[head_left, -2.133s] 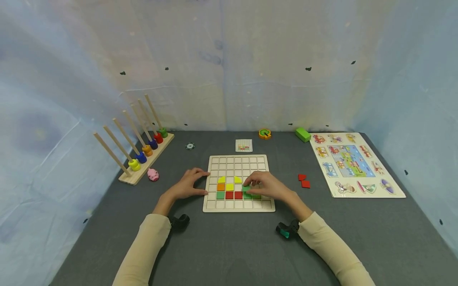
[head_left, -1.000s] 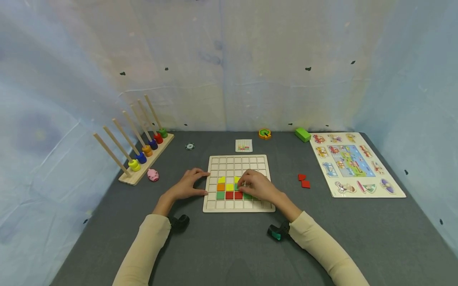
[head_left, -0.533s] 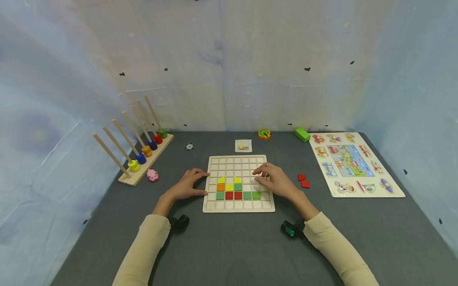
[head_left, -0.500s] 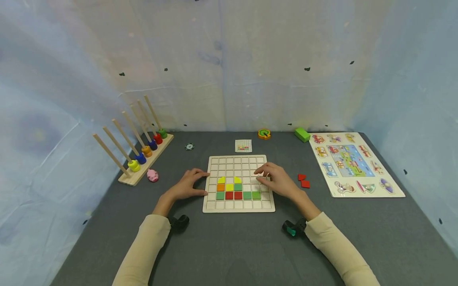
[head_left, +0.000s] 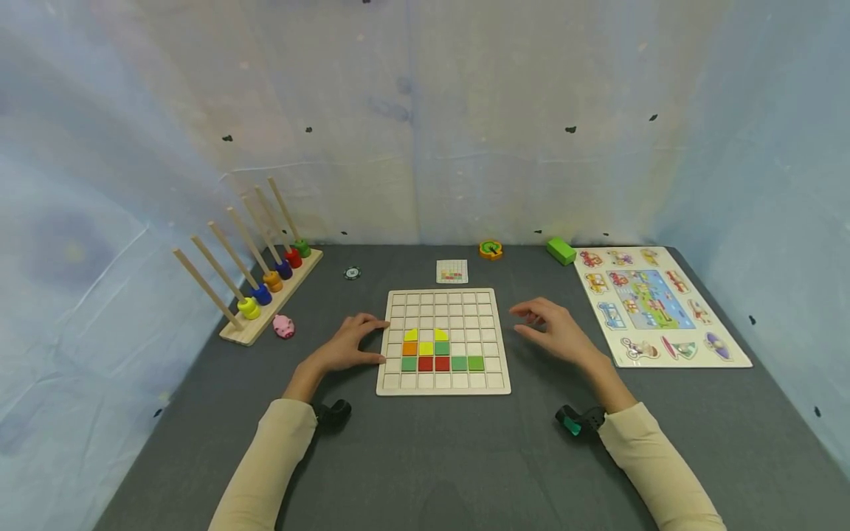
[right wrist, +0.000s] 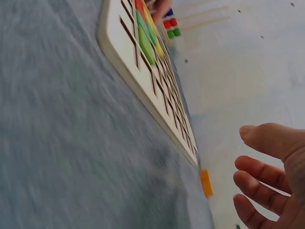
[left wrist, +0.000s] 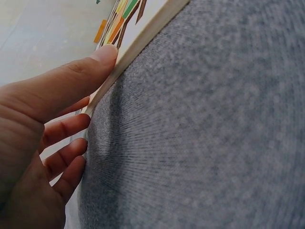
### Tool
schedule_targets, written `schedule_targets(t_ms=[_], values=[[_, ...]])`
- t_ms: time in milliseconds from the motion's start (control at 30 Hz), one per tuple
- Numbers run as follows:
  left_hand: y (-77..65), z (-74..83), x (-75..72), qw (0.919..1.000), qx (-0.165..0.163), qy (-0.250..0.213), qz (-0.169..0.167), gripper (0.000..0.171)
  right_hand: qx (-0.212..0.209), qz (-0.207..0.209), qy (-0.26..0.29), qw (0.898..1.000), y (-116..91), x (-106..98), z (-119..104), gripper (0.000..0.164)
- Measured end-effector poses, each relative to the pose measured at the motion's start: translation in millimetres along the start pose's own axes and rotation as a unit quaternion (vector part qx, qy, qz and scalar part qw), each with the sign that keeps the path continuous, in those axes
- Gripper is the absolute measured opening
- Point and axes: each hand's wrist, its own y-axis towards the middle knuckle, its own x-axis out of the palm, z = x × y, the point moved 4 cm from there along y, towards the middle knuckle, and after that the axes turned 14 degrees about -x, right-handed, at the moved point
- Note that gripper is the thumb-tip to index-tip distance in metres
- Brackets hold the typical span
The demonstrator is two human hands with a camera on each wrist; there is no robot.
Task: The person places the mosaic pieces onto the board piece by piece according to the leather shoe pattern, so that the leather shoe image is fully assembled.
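A wooden grid board (head_left: 465,317) lies at the middle of the table. Yellow, orange, green and red tiles (head_left: 434,363) sit in its cells, with a green tile (head_left: 441,348) right of the yellow square. My left hand (head_left: 345,344) rests along the board's left edge, fingers relaxed; the left wrist view has its thumb (left wrist: 106,55) at the rim. My right hand (head_left: 554,330) hovers over the table to the right of the board, holding nothing. In the right wrist view its thumb (right wrist: 269,138) stands apart from the fingers. The two loose red tiles are hidden beneath this hand.
Behind the board lies a small pattern card (head_left: 452,271). On the left stand a peg rack with rings (head_left: 272,295) and a pink pig (head_left: 283,326). A picture puzzle (head_left: 664,306) and a green block (head_left: 561,251) are on the right, an orange-green toy (head_left: 491,249) at the back.
My right hand set the green tile into the cell beside the yellow square, let go, and moved right off the board to above the red tiles. My left hand stayed at the board's edge.
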Motion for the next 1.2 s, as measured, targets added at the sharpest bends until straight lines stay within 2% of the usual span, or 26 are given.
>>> schedule_targets(t_ms=[367, 633, 800, 900, 1033, 1200], values=[[0.1, 0.7, 0.2, 1.0000, -0.009, 0.001, -0.003, 0.072, 0.004, 0.020, -0.042, 0.999, -24, -37, 14, 0.030], [-0.1, 0.9, 0.6, 1.0000, -0.007, 0.002, -0.004, 0.072, 0.022, 0.004, -0.046, 0.999, -36, -45, 20, 0.027], [-0.8, 1.6, 0.2, 1.0000, -0.006, 0.001, -0.004, 0.071, 0.040, -0.021, -0.045, 0.998, -43, -44, 25, 0.025], [-0.7, 1.9, 0.2, 1.0000, -0.006, 0.002, -0.005, 0.071, 0.057, -0.043, -0.024, 0.997, -46, -43, 27, 0.025], [-0.4, 1.8, 0.2, 1.0000, -0.006, 0.001, -0.007, 0.071, 0.078, -0.089, -0.015, 0.993, -51, -40, 29, 0.029], [0.2, 0.9, 0.0, 0.9999, -0.003, -0.001, -0.010, 0.071, 0.083, -0.134, -0.033, 0.987, -57, -37, 31, 0.031]])
